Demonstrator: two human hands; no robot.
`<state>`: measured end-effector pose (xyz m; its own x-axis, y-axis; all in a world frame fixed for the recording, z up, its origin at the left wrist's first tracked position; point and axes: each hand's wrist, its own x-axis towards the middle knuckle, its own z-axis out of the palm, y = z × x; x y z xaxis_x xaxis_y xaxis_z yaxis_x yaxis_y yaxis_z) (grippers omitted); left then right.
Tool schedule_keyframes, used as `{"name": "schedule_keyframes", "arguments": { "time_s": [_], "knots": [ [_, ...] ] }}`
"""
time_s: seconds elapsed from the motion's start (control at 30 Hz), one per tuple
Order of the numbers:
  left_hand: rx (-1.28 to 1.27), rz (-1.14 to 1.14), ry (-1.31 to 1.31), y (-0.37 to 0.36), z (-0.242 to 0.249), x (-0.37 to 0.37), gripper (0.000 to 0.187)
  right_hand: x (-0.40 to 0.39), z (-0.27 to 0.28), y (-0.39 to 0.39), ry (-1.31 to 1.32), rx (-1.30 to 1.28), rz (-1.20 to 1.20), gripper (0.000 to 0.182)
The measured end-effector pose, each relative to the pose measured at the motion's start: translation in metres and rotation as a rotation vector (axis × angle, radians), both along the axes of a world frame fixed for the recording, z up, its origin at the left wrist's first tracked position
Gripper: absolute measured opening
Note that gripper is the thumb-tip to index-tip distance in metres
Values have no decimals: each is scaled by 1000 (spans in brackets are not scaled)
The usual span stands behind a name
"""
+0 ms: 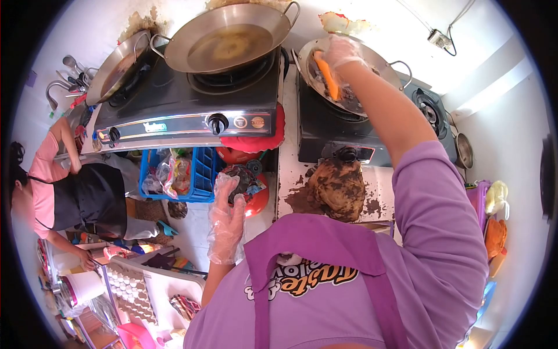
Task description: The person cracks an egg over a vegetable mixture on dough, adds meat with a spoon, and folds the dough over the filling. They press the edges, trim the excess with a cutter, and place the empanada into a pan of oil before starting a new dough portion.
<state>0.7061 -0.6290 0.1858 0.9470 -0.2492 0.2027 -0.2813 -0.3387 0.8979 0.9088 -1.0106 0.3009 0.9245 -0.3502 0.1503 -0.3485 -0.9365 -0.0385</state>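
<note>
A person in a purple apron (325,256) stands at a counter (290,168) carrying two gas stoves. The larger stove (180,107) fills the counter's left end, with a wide wok (229,36) of oil on its right burner and a second, tilted wok (119,67) on its left. The smaller stove (331,125) sits toward the counter's right end, holding a tilted pan (349,75). A dark brown lump (337,187) rests on the counter's front edge, just below that stove. The right hand (340,51), in a thin plastic glove, grips an orange scraper (328,75) whose blade lies against the inside of the pan. The left hand (225,218), also gloved, hangs below the counter's front edge with fingers loosely open, holding nothing. A blue crate (197,174) of bags sits under the larger stove's front edge. At far left a second person in a black apron (96,198) works apart.
</note>
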Motion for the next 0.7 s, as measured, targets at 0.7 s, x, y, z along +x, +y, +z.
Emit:
{"name": "schedule_keyframes", "arguments": {
  "time_s": [0.7],
  "knots": [
    [-361,-287,-342,-40,125,-10,30,-38,31,113,375,-409,738,25]
  ]
}}
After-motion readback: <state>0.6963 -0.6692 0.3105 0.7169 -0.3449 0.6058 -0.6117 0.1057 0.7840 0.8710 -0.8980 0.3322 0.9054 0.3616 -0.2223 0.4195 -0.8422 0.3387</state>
